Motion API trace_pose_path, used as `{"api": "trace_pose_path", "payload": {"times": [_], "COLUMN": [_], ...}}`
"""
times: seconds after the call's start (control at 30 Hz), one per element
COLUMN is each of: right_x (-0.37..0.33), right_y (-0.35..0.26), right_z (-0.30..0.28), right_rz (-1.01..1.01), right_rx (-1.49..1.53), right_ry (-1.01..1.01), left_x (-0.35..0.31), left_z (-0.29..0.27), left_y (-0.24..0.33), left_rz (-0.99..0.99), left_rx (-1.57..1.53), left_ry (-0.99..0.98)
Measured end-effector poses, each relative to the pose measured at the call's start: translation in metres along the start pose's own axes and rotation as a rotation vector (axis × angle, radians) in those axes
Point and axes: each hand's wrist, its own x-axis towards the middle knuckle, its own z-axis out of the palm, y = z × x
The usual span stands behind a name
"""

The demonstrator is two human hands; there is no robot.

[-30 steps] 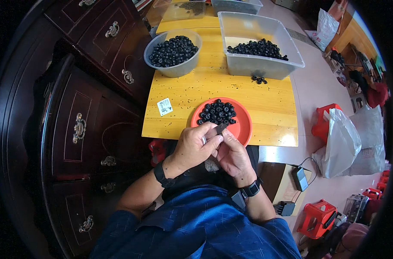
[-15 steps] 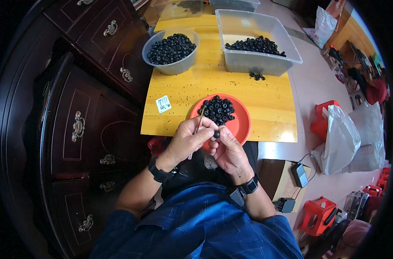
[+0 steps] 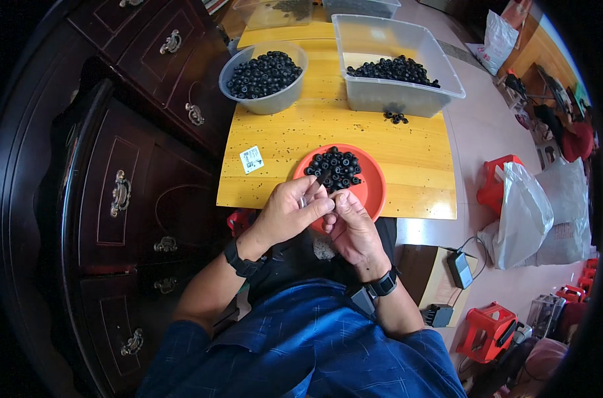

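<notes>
My left hand (image 3: 296,205) and my right hand (image 3: 354,229) meet at the fingertips over the near edge of an orange-red plate (image 3: 374,182). A slim tool with a dark end (image 3: 323,177) sticks up from my closed left fingers; a bit of shiny metal shows lower in that grip. My right thumb and forefinger are pinched together against the left fingertips, and what lies between them is hidden. On the plate, just beyond my hands, is a heap of small black round pieces with holes (image 3: 334,162).
A round clear tub (image 3: 275,104) and a rectangular clear bin (image 3: 397,98) hold more black pieces. Several loose ones (image 3: 395,118) lie by the bin. A white label (image 3: 251,160) and dark crumbs dot the yellow table (image 3: 414,166). Dark wooden drawers (image 3: 116,159) stand left; red stools (image 3: 490,331) right.
The black piece seen between my fingertips has gone from sight. The tool in my left hand has turned, and its dark end now shows over the heap.
</notes>
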Motion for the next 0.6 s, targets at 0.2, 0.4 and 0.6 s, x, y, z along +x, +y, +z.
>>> {"api": "trace_pose_path", "payload": {"times": [0.2, 0.4, 0.6], "right_x": [0.000, 0.000, -0.001], "right_y": [0.001, -0.003, -0.003], "right_z": [-0.008, -0.001, 0.007], "right_rz": [0.006, 0.027, 0.045], "right_rx": [0.005, 0.055, 0.080], "right_ry": [-0.007, -0.017, 0.054], "left_x": [0.001, -0.002, -0.002], "left_z": [-0.001, -0.006, 0.001], "left_y": [-0.002, 0.011, 0.020], "left_rz": [-0.058, 0.064, 0.221], "left_rx": [-0.096, 0.361, 0.703], "left_ry": [-0.025, 0.020, 0.078]}}
